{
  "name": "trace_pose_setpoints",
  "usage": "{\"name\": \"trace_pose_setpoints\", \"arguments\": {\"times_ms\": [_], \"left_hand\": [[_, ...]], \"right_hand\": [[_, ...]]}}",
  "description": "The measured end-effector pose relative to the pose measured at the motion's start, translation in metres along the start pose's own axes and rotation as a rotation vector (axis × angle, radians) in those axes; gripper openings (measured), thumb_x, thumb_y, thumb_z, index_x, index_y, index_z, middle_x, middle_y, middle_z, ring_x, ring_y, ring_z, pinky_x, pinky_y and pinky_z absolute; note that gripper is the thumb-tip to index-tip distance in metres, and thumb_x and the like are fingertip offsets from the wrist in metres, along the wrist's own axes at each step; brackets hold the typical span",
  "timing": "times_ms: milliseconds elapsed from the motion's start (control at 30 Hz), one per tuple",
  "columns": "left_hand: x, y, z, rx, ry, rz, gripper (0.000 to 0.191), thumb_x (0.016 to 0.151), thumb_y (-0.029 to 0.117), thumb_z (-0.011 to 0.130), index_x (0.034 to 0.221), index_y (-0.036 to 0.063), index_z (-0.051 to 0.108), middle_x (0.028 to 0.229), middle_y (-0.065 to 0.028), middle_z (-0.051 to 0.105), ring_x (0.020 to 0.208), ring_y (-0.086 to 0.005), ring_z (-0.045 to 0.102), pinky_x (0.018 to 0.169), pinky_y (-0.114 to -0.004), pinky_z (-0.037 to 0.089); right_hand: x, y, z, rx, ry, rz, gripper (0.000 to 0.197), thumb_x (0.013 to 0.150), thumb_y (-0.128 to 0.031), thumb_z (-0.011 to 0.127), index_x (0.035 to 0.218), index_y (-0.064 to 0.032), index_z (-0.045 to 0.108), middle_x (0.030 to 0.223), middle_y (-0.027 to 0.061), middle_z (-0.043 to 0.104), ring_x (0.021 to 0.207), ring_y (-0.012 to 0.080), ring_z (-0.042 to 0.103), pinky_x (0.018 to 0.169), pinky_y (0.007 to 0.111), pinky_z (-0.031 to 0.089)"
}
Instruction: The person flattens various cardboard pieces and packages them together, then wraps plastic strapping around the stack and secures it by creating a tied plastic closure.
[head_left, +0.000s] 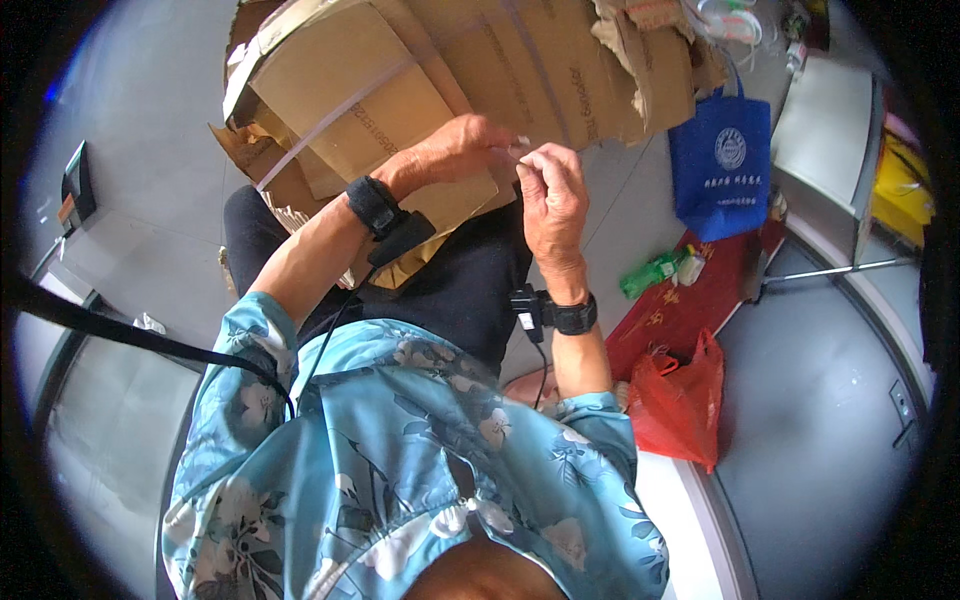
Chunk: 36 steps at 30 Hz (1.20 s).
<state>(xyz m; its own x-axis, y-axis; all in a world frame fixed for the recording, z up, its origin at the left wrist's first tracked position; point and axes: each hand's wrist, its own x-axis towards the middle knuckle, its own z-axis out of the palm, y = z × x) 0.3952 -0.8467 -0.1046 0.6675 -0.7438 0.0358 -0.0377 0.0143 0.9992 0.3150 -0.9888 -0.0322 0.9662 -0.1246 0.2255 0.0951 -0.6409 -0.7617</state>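
Over the near edge of a stack of flattened cardboard (352, 90), my two hands meet fingertip to fingertip. My left hand (469, 142) is blurred, its fingers closed at a small pale strip (523, 141). My right hand (555, 195) has thumb and forefinger drawn together just beside that strip; whether they grip it is too small to tell. A pale purple strap (352, 109) runs across the cardboard, and a second purple strap (534, 64) crosses it farther right. The stack bears printed writing and has torn edges. Its near side lies by my knees.
A blue tote bag (720, 161) stands right of the cardboard. Nearer are a green plastic bottle (649, 276), a dark red sheet with writing (652, 322) and a red plastic bag (679, 397). A white cabinet (821, 135) stands at right. A black cable (150, 341) crosses at left.
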Motion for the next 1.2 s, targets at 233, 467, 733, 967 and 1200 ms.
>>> {"name": "trace_pose_setpoints", "arguments": {"times_ms": [233,467,733,967,1200], "left_hand": [[0.006,0.035,0.007,0.425,-0.170,0.080,0.016,0.073,0.022,0.061,0.070,0.0062,0.061,0.063,-0.0142,0.059,0.060,-0.0323,0.059,0.053,-0.040,0.047],[0.007,0.048,-0.004,0.514,-0.151,0.191,0.015,0.073,0.018,0.059,0.074,0.0031,0.061,0.067,-0.0166,0.061,0.063,-0.0344,0.061,0.054,-0.042,0.048],[0.002,0.026,0.001,0.267,-0.123,-0.038,0.020,0.077,0.021,0.056,0.080,0.0022,0.059,0.073,-0.0167,0.061,0.069,-0.0340,0.059,0.061,-0.042,0.047],[-0.004,0.032,0.002,0.335,-0.062,-0.095,0.034,0.081,0.034,0.054,0.082,0.0004,0.060,0.071,-0.0205,0.062,0.067,-0.0354,0.061,0.061,-0.043,0.047],[0.000,0.022,0.006,0.356,0.047,-0.098,0.031,0.081,0.029,0.053,0.078,-0.0017,0.058,0.068,-0.0227,0.059,0.066,-0.0395,0.060,0.058,-0.046,0.047]], "right_hand": [[0.001,-0.022,-0.013,-0.132,0.046,0.227,0.016,0.084,-0.008,0.061,0.096,-0.0006,0.053,0.076,0.0104,0.057,0.066,0.0200,0.058,0.060,0.032,0.047],[0.024,-0.009,-0.010,-0.003,0.007,0.366,0.033,0.081,-0.003,0.063,0.111,0.0011,0.049,0.071,0.0049,0.057,0.062,0.0102,0.053,0.056,0.024,0.046],[0.026,0.020,0.004,0.165,-0.046,0.506,0.019,0.077,-0.006,0.068,0.092,-0.0017,0.057,0.071,0.0050,0.061,0.062,0.0101,0.056,0.053,0.024,0.044],[0.033,-0.005,0.004,0.158,-0.095,0.425,0.012,0.078,-0.004,0.068,0.077,-0.0024,0.056,0.065,-0.0012,0.056,0.056,0.0056,0.051,0.049,0.021,0.041],[0.044,-0.022,0.006,-0.168,-0.170,0.168,0.013,0.076,-0.008,0.068,0.076,-0.0022,0.056,0.068,0.0147,0.061,0.063,0.0303,0.060,0.057,0.037,0.046]]}}
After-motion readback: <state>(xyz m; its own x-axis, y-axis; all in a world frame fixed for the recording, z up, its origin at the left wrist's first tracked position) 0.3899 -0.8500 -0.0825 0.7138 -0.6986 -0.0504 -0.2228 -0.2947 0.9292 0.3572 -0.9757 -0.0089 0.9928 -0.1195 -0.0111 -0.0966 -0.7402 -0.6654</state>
